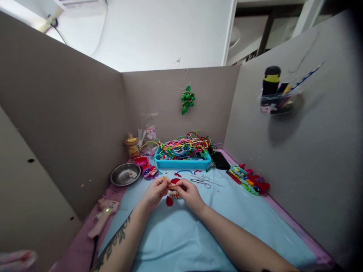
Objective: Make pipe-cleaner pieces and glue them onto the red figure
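Observation:
My left hand and my right hand meet above a light blue cloth, fingers pinched together on a small orange pipe cleaner piece. Just under the fingers sits a small red, white and multicoloured craft piece, with a red petal-shaped bit below it. Whether the orange piece is joined to the craft piece I cannot tell.
A blue tray piled with coloured pipe cleaners stands behind. Scissors, a metal bowl, a pink glue gun, a dark phone, and finished coloured pieces lie around. Grey partition walls enclose three sides.

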`<action>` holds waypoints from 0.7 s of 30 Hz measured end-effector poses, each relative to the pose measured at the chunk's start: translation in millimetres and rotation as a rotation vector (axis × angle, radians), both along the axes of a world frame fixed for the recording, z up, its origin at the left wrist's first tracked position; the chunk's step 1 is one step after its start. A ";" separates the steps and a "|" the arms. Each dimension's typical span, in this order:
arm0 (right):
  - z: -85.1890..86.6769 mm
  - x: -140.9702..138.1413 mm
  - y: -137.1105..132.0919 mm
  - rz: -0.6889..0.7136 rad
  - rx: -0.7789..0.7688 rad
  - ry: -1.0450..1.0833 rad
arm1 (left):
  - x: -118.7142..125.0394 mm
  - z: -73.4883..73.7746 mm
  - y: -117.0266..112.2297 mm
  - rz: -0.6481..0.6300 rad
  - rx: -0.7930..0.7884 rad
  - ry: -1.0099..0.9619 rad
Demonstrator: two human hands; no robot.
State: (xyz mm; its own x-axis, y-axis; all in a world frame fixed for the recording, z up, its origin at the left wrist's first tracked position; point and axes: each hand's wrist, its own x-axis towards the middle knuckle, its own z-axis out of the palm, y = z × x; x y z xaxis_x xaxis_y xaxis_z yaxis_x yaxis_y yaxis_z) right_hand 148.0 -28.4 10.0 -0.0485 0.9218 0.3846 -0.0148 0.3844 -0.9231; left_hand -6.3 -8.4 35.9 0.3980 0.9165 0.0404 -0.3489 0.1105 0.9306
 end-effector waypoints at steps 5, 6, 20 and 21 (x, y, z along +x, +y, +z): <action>5.1 4.6 0.6 -0.005 0.004 0.026 | -1.1 -3.1 -1.2 -0.103 0.057 0.069; 5.7 5.5 1.0 0.012 -0.009 0.045 | -1.0 -4.4 -1.4 -0.133 0.072 0.089; 3.4 12.0 4.0 0.201 -0.162 0.134 | -1.0 -10.3 -1.5 -0.286 0.152 0.276; 3.7 11.5 3.7 0.228 -0.170 0.137 | -1.2 -9.5 -1.9 -0.290 0.145 0.286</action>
